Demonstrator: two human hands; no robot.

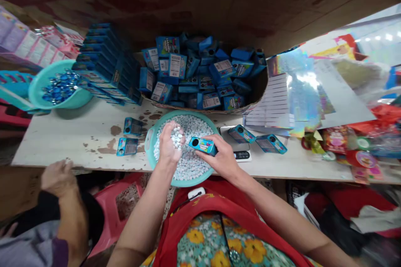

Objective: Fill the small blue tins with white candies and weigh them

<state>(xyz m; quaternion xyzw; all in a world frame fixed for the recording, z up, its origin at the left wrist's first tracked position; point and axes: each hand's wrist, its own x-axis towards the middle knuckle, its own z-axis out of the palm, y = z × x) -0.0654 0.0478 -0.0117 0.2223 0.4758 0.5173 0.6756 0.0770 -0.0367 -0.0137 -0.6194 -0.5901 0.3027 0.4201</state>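
1. From where I stand, the left hand cups small white candies over the turquoise basin.
2. The right hand grips a blue candy box over that basin, one end toward the left hand.

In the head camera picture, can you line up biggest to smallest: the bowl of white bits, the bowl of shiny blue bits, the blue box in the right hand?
1. Bowl of white bits
2. Bowl of shiny blue bits
3. Blue box
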